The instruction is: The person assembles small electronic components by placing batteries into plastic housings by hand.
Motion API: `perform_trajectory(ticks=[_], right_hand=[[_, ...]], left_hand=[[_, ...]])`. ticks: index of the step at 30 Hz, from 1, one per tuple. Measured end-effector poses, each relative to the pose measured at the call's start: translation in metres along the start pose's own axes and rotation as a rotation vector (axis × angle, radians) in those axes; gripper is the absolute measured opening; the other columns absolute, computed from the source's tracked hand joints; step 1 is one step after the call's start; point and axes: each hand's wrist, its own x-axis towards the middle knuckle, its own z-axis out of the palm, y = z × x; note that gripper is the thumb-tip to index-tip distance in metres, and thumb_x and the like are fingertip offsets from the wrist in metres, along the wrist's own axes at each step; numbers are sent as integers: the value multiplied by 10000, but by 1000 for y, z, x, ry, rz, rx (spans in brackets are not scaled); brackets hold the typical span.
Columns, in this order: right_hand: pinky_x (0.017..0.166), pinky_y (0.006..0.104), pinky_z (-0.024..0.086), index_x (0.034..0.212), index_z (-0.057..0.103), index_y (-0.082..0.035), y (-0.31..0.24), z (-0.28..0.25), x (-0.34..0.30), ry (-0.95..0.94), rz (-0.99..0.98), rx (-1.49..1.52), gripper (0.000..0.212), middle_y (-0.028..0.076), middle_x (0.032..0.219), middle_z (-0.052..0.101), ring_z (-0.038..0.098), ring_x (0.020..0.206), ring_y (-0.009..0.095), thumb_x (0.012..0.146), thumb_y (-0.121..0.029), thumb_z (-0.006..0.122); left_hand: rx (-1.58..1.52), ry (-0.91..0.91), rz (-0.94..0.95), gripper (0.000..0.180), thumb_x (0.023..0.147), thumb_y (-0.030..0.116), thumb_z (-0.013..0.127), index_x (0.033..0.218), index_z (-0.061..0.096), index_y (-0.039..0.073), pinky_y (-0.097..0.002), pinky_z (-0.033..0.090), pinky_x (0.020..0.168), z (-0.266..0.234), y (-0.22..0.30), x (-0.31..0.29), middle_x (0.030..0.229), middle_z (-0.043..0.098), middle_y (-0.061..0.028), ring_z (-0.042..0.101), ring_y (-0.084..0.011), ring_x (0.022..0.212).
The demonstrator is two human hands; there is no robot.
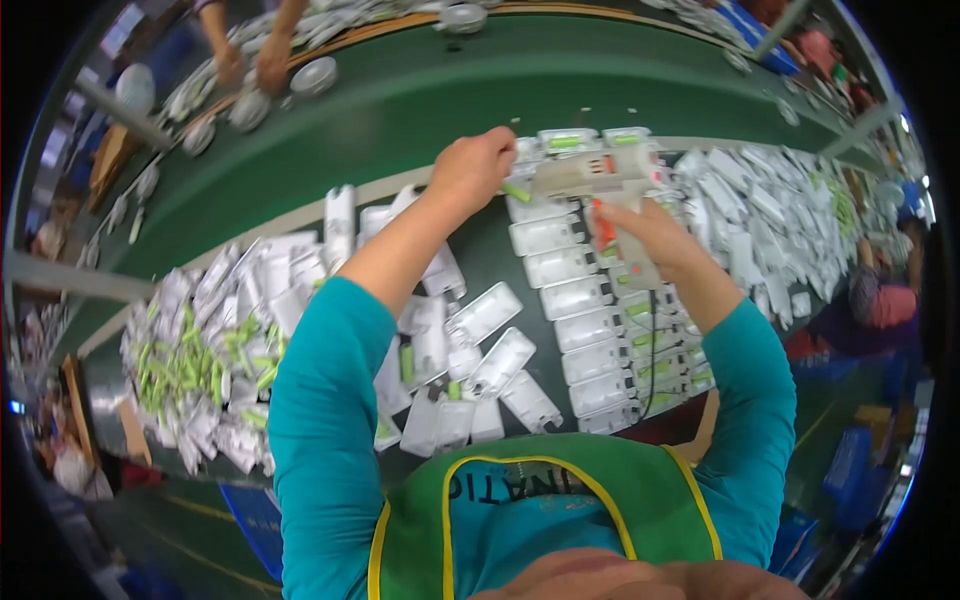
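Note:
In my right hand (pixel 665 240) is a beige, pistol-shaped glue gun (pixel 590 178) with an orange trigger and a black cable; the fingers wrap its grip and the barrel points left. My left hand (pixel 475 172) is closed in a pinch just left of the barrel tip, and what its fingers hold is hidden. Right below those fingers shows a light green cylinder (pixel 516 191). Under the gun and nearer me run neat columns of white plastic housings (pixel 575 299). Several hold green cylinders, as does a housing (pixel 566 141) at the far end.
Loose white housings (pixel 485 313) lie left of the columns, beside a heap with many green cylinders (pixel 200 370). Another heap of white parts (pixel 740 200) fills the right. Beyond the bench runs a green conveyor belt (pixel 400 115); across it a co-worker's hands (pixel 272 62) handle round parts.

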Motion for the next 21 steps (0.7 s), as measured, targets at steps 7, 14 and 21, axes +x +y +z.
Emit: perform_trajectory(ticks=[7, 14, 21], right_hand=[[637, 278, 473, 1098, 608, -85, 1, 2, 11, -115, 40, 66, 350, 48, 942, 668, 615, 881, 124, 904, -376, 610], [618, 286, 477, 1104, 587, -82, 4, -3, 9, -98, 45, 208, 332, 71, 957, 666, 631, 900, 149, 906, -349, 599], [614, 296, 481, 1103, 585, -74, 5, -7, 5, -59, 87, 305, 309, 74, 999, 656, 651, 953, 199, 915, -318, 580]], left_hand=[[-69, 93, -1, 111, 894, 162, 577, 957, 609, 77, -389, 522, 665, 26, -30, 1, 779, 682, -123, 676, -317, 744], [-207, 172, -142, 115, 915, 128, 573, 955, 605, 24, -303, 520, 645, 28, -30, 4, 765, 703, -95, 686, -186, 689], [-264, 182, -183, 121, 916, 134, 575, 949, 605, 22, -307, 512, 640, 30, -30, 5, 756, 701, -99, 678, -185, 673]])
